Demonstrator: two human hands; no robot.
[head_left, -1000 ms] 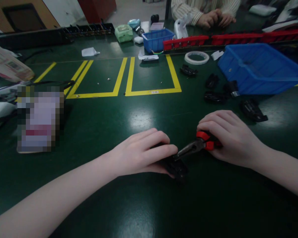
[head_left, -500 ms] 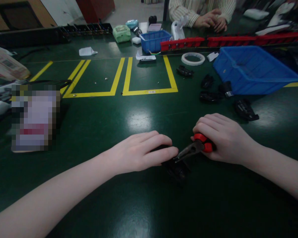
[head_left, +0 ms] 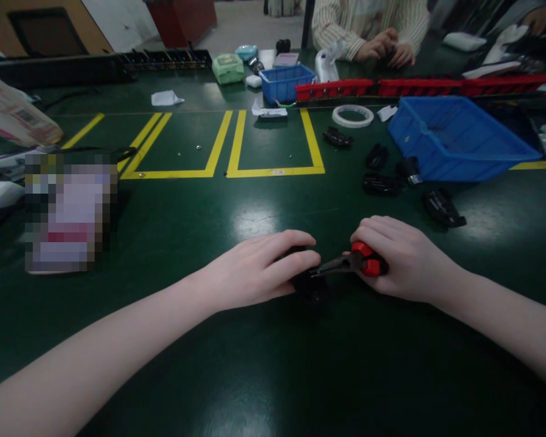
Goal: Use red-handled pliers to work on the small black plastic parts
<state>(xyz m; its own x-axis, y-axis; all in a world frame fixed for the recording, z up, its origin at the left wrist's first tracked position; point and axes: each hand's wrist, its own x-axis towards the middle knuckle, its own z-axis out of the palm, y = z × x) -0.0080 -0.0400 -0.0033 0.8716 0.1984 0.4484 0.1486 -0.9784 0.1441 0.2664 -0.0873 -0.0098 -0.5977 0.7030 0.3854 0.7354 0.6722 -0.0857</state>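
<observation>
My left hand (head_left: 264,267) is closed around a black plastic part (head_left: 313,290) low over the green table. Its fingers cover much of the part, so its exact shape is hidden. My right hand (head_left: 400,258) grips red-handled needle-nose pliers (head_left: 343,264). The jaws point left and their tips meet the black part beside my left fingertips. Whether the tips pinch anything is too dark to tell. Several similar black parts (head_left: 442,207) lie beyond my right hand.
A large blue bin (head_left: 464,142) stands at the right, with a roll of white tape (head_left: 352,116) to its left. Yellow tape lines (head_left: 273,172) mark the table. A phone-like object (head_left: 75,218), blurred out, is at the left. A person's hands (head_left: 384,50) are across the table.
The black part and the plier tips have shifted slightly left and up, and the pliers now lie flatter. My right hand still holds them. The camera view has tilted a little.
</observation>
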